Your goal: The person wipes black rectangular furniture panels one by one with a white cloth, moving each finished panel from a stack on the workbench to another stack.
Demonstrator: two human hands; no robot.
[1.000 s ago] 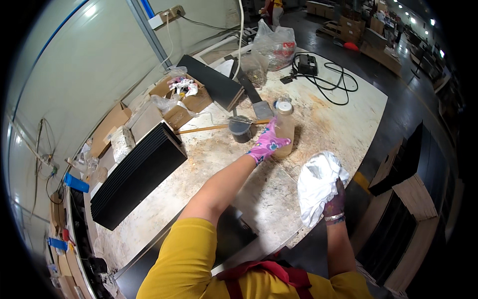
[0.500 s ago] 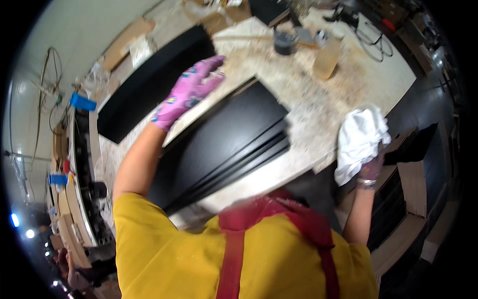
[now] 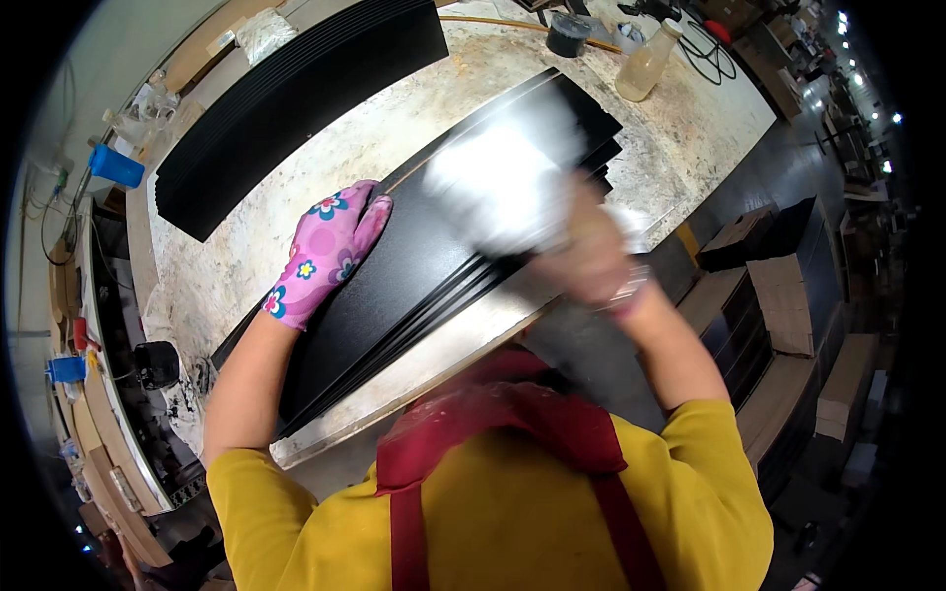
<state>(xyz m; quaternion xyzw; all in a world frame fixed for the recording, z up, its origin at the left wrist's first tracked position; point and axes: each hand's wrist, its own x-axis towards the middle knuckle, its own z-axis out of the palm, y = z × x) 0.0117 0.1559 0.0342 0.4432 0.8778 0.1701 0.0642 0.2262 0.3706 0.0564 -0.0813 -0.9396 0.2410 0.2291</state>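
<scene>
A fanned stack of black boards (image 3: 394, 266) lies slantwise on the worktable. My left hand (image 3: 325, 251), in a pink flowered glove, rests at the stack's far left edge, its thumb apart from the fingers. Over the upper right part of the top board, my right hand (image 3: 591, 246) grips a white cloth (image 3: 503, 177). Motion smears both hand and cloth, so the right fingers are hard to make out. The cloth covers part of the board, and a bracelet shows at that wrist.
A second stack of black boards (image 3: 305, 108) stands along the table's (image 3: 690, 148) far left. A bottle of yellowish liquid (image 3: 647, 64) and a dark cup (image 3: 568, 35) stand at the back right. Cartons (image 3: 783, 305) sit on the right; a blue container (image 3: 116, 166) is at left.
My right hand has brought the white cloth from beyond the table's right edge leftward onto the top board. My left hand has come nearer, down to the stack's edge. The view has shifted.
</scene>
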